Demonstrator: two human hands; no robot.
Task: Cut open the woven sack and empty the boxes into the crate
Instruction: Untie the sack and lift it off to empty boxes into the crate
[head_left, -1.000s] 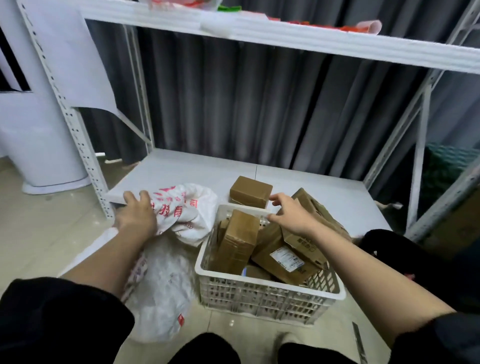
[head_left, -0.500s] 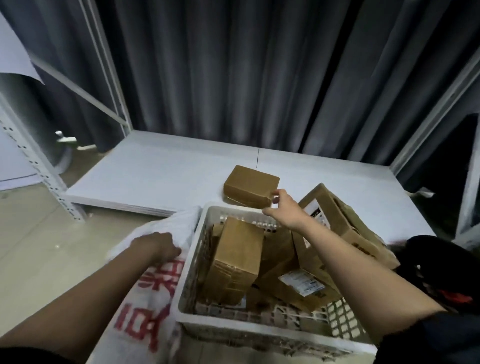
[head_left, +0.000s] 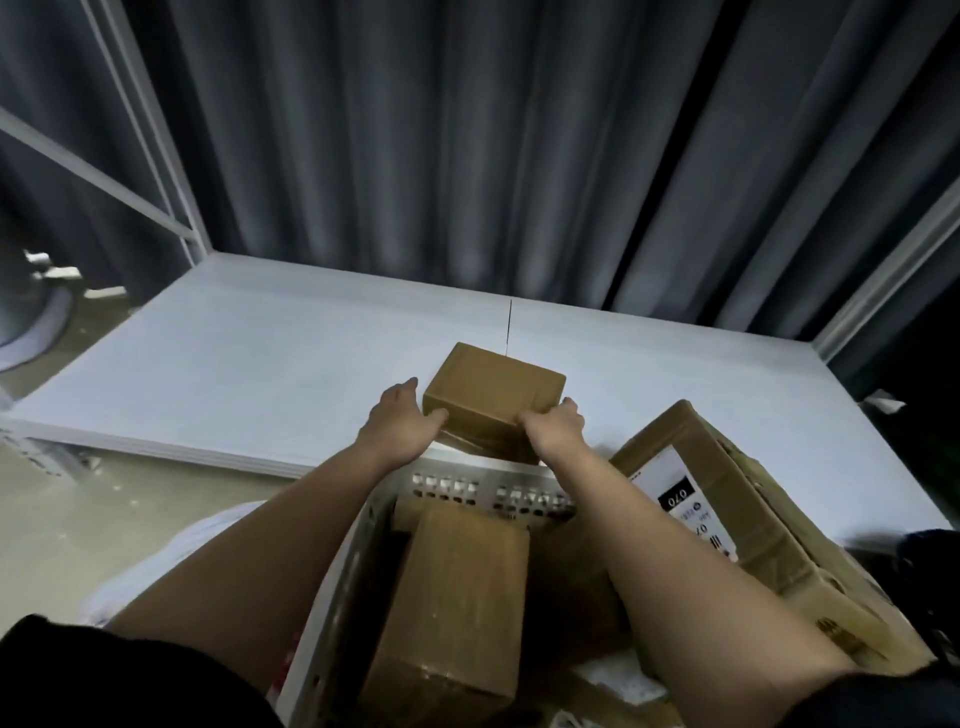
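both hands reach over the crate to one brown box lying flat on the white shelf, just past the crate's far rim. the left hand is at the box's 9 o'clock side, thumb hooked on the near left corner, fingers laid along the left face. the right hand is at the box's 4 o'clock corner, fingers curled round the near right edge, so the box is grasped between the two hands. whether it is lifted off the shelf or resting on it, i cannot tell. in the crate at 6 o'clock an upright carton stands between the forearms, taped and brown. at 3 o'clock a larger labelled carton leans tilted over the crate's right side, with a white label showing black print. the sack shows as a pale patch on the floor at 8 o'clock, beside the crate and partly hidden under the left forearm. a dark curtain hangs behind the shelf at 12 o'clock.
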